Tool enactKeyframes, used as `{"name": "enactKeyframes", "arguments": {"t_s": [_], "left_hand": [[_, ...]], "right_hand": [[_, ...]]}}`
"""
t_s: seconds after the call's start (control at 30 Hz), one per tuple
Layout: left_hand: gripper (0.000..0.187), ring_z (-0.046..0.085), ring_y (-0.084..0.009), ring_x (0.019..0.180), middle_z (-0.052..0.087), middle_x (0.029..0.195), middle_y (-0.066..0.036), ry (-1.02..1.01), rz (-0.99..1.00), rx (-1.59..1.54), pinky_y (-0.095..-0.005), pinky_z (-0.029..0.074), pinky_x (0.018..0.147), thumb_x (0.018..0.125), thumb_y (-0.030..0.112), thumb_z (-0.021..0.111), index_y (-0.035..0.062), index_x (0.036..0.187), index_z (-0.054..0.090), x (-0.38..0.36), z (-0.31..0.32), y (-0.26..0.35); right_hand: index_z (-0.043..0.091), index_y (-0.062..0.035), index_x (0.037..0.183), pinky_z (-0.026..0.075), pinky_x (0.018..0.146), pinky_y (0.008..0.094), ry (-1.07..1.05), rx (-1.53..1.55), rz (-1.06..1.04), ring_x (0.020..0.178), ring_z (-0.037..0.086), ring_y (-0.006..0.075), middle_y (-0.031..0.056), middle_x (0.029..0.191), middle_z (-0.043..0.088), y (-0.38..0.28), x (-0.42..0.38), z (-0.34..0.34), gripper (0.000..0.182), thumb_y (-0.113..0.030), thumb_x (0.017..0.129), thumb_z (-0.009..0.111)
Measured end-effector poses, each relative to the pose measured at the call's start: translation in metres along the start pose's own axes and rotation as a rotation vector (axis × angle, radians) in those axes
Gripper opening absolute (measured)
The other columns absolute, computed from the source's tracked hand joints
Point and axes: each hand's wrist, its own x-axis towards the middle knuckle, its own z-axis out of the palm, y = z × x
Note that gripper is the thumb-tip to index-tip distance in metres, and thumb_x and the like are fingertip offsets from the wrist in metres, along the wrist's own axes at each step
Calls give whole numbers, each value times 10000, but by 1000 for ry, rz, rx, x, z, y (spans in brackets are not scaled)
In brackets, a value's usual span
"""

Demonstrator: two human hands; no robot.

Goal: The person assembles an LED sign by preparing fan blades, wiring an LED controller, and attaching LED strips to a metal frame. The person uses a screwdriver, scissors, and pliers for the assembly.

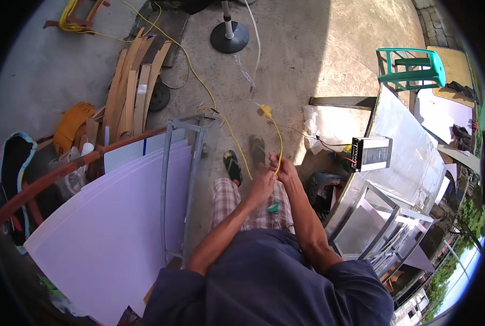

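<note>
In front of my lap, my left hand (263, 183) and my right hand (283, 168) come together, fingers closed on a yellow electrical cord (280, 144). From my hands one length rises to a yellow connector (264, 111) above the concrete floor. The other length leaves my left hand and runs up and left across the ground. Exactly how the fingers grip the cord is too small to make out. A small green item (274, 207) shows against my plaid shorts below the hands.
Lilac panels (123, 217) and a metal frame (178, 179) stand left, near wooden strips (128, 98) and an orange glove (71, 127). To the right, a metal-topped table (402, 127) bears a finned box (371, 154). A green stool (413, 68) and round pole base (229, 38) stand farther off.
</note>
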Motion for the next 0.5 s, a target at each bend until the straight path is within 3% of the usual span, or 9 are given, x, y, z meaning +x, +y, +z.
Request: {"name": "enactKeyframes", "arguments": {"t_s": [0.07, 0.1, 0.17, 0.27, 0.37, 0.4, 0.5], "left_hand": [[223, 619, -487, 797, 632, 933, -286, 23, -45, 53, -574, 471, 695, 950, 227, 535, 53, 1084, 573, 1, -19, -15], [224, 619, -487, 791, 634, 899, -281, 25, 64, 67, -574, 468, 688, 951, 226, 528, 53, 1087, 569, 19, -10, 4], [225, 618, -487, 779, 636, 829, -273, -52, 83, 78, -574, 462, 675, 953, 223, 514, 54, 1095, 559, -2, -21, -10], [218, 633, -382, 643, 607, 670, -200, 29, 130, 120, -431, 465, 585, 964, 220, 539, 19, 933, 615, -42, -41, -9], [242, 629, -284, 590, 607, 631, -135, -26, 93, 11, -394, 467, 578, 962, 243, 558, 14, 918, 625, -54, -57, -17], [254, 615, -211, 573, 602, 610, -80, -34, 91, -21, -363, 466, 573, 964, 251, 558, 15, 917, 638, -55, -63, -18], [247, 637, -220, 605, 622, 634, -90, -79, 61, 23, -355, 490, 601, 951, 245, 579, 6, 965, 640, -60, -88, -21]], "right_hand": [[561, 1, 1118, 413, 520, 315, 476, -189, -138, 568, 471, 166, 59, 721, 557, 23, 0, 72, 367, -323, 1060, 399], [561, -3, 1130, 409, 514, 311, 325, -229, -170, 554, 466, 153, 46, 717, 557, -9, -10, 82, 373, -334, 1058, 404], [559, -13, 1154, 402, 502, 305, 165, -205, -111, 526, 456, 127, 20, 709, 558, 1, -6, 51, 386, -356, 1054, 412], [593, -27, 1105, 378, 500, 293, 159, -410, -181, 507, 437, 131, 7, 680, 524, 46, -24, 79, 326, -318, 1038, 462], [614, -32, 1045, 380, 505, 301, 180, -572, -195, 498, 432, 143, 14, 674, 523, 58, -27, 98, 261, -256, 1014, 485], [614, -31, 1044, 382, 507, 305, 187, -618, -183, 500, 435, 146, 16, 673, 525, 64, -27, 101, 256, -248, 1011, 482], [607, -24, 1029, 395, 513, 327, 178, -692, -170, 501, 455, 161, 32, 661, 540, 79, -26, 112, 248, -232, 1002, 474]]}}
